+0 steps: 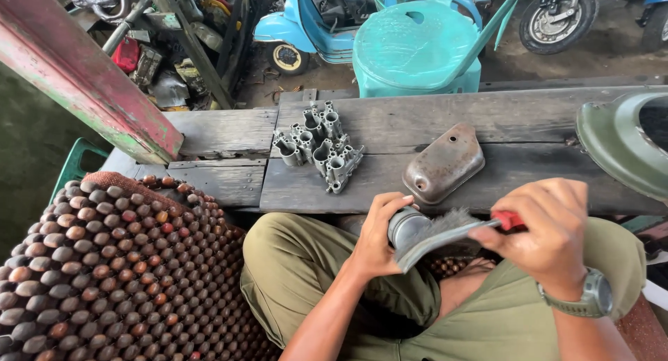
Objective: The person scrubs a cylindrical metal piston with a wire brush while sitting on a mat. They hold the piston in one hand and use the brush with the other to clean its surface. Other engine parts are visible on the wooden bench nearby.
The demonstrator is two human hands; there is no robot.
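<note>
At twelve o'clock we see a teal plastic chair (416,48); at nine, a beaded seat mat (111,277).

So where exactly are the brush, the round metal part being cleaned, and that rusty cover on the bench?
brush (445,230): head view, on its grey bristles.
round metal part (406,225): head view, on its rounded side by the left hand's thumb.
rusty cover (443,163): head view, middle of its domed top.

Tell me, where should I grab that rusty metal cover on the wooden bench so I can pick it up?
Probably by its two long sides, coming straight down from above. The rusty metal cover lies dome-up and flat on the wooden bench, so fingers can pinch across its narrower width; the rounded top would likely slip.
</note>
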